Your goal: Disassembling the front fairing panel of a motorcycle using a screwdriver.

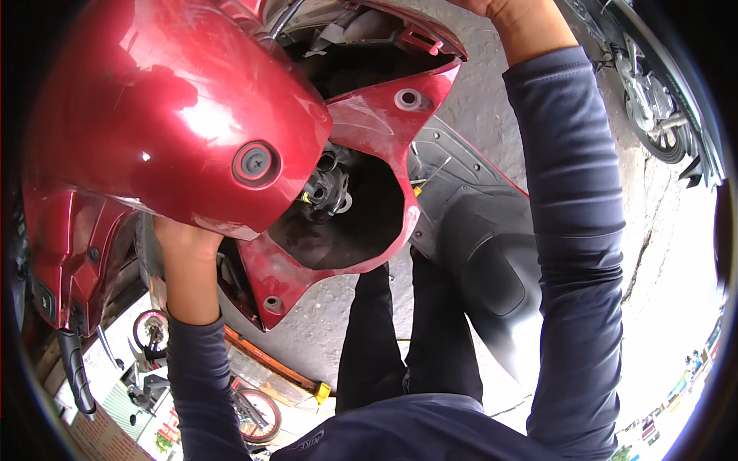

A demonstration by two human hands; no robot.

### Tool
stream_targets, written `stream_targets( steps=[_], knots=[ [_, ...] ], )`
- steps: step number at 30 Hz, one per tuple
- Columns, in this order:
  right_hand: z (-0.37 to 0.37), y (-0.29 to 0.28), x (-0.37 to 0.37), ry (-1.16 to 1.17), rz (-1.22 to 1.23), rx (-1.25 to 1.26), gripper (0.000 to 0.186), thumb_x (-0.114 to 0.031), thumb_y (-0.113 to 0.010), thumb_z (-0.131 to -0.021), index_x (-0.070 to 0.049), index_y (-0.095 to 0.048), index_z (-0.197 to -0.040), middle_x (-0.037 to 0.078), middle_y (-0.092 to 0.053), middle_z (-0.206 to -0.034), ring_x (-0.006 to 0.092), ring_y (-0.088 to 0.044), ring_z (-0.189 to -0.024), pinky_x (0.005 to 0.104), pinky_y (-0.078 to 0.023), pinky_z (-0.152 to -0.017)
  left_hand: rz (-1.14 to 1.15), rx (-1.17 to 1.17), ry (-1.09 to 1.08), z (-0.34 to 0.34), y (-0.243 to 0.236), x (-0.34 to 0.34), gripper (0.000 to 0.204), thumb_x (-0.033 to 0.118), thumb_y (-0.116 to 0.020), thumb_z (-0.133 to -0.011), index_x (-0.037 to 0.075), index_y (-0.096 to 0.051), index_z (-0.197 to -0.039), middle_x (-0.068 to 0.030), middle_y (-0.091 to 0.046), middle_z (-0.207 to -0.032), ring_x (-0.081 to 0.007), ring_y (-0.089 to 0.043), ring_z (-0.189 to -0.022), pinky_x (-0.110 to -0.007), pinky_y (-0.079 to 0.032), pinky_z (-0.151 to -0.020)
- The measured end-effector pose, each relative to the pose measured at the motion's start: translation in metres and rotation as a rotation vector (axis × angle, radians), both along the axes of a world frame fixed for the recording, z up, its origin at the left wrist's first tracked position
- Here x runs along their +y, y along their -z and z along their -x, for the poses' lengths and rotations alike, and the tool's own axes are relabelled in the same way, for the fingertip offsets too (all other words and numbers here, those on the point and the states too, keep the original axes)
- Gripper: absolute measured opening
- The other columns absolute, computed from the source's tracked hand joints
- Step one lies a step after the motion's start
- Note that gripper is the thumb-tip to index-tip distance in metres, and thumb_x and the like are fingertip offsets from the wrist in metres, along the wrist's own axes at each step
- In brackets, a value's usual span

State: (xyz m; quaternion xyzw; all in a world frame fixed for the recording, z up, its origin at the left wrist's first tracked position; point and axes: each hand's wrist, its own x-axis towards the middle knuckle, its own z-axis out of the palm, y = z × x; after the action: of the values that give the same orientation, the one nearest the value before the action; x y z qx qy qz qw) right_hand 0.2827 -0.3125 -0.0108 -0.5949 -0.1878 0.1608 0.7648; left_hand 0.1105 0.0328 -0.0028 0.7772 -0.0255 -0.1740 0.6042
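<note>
A glossy red scooter cover (169, 92) fills the upper left, with a dark screw (256, 162) sunk in a round recess near its lower end. My left hand (187, 240) reaches up behind the cover's lower edge. Its fingers are hidden there, so I cannot tell what they touch. Beside the cover is a dusty red inner panel (377, 111) with a large dark opening, where a dark lock-like part (329, 192) shows. My right hand (492, 6) is at the top edge, beyond the panel's right corner. Its fingers are cut off by the frame.
The scooter's black seat (492, 269) and grey footboard (450, 157) lie right of the panel. A thin tool with a yellow part (418, 190) rests on the footboard. Another motorcycle (653, 107) stands at the right. An orange-edged case (269, 361) is at the lower left.
</note>
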Motion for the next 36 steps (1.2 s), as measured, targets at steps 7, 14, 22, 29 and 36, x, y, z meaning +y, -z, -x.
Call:
stream_targets(
  steps=[7, 14, 22, 29, 36],
  knots=[
    [0.022, -0.022, 0.018, 0.261, 0.296, -0.204, 0.055, -0.038, -0.084, -0.084, 0.001, -0.067, -0.118, 0.01, -0.071, -0.089, 0.0178, -0.067, -0.072, 0.032, -0.057, -0.064, 0.065, 0.032, -0.042, -0.025, 0.013, -0.031, 0.044, 0.023, -0.051, -0.101, 0.005, -0.048, -0.141, -0.0129, -0.052, -0.143, -0.029, -0.05, -0.13, -0.044, -0.044, -0.107],
    [0.034, -0.046, 0.014, 0.251, 0.672, -0.45, 0.045, -0.043, -0.083, -0.081, 0.001, -0.076, -0.09, 0.016, -0.074, -0.085, 0.0249, -0.071, -0.078, 0.0382, -0.053, -0.077, 0.152, 0.032, -0.135, -0.023, 0.003, -0.012, 0.045, 0.025, -0.048, -0.102, 0.005, -0.046, -0.142, -0.0134, -0.05, -0.145, -0.0297, -0.048, -0.132, -0.045, -0.043, -0.108],
    [-0.019, -0.029, 0.079, 0.362, 1.037, -0.755, 0.048, -0.05, -0.058, -0.094, -0.008, -0.077, -0.103, 0.019, -0.072, -0.107, 0.0377, -0.068, -0.1, 0.0424, -0.054, -0.087, 0.22, 0.028, -0.231, -0.022, -0.014, -0.023, 0.046, 0.027, -0.045, -0.103, 0.005, -0.044, -0.144, -0.014, -0.048, -0.147, -0.0305, -0.046, -0.134, -0.047, -0.042, -0.109],
    [0.006, -0.061, 0.047, -0.026, 1.24, -0.807, 0.023, -0.024, -0.067, -0.089, -0.01, -0.079, -0.103, 0.018, -0.072, -0.111, 0.0382, -0.07, -0.101, 0.0447, -0.056, -0.084, 0.345, 0.037, -0.335, -0.024, -0.019, -0.048, 0.047, 0.028, -0.043, -0.105, 0.004, -0.043, -0.146, -0.0145, -0.046, -0.149, -0.0312, -0.045, -0.135, -0.048, -0.041, -0.11],
    [0.142, -0.045, 0.052, 0.169, 0.889, -0.745, 0.011, -0.007, -0.065, -0.08, -0.001, -0.074, -0.082, 0.017, -0.073, -0.082, 0.032, -0.074, -0.081, 0.0399, -0.059, -0.07, 0.471, 0.077, -0.491, -0.021, -0.004, -0.04, 0.048, 0.03, -0.04, -0.106, 0.004, -0.041, -0.147, -0.015, -0.044, -0.151, -0.0319, -0.043, -0.137, -0.049, -0.041, -0.11]
  ],
)
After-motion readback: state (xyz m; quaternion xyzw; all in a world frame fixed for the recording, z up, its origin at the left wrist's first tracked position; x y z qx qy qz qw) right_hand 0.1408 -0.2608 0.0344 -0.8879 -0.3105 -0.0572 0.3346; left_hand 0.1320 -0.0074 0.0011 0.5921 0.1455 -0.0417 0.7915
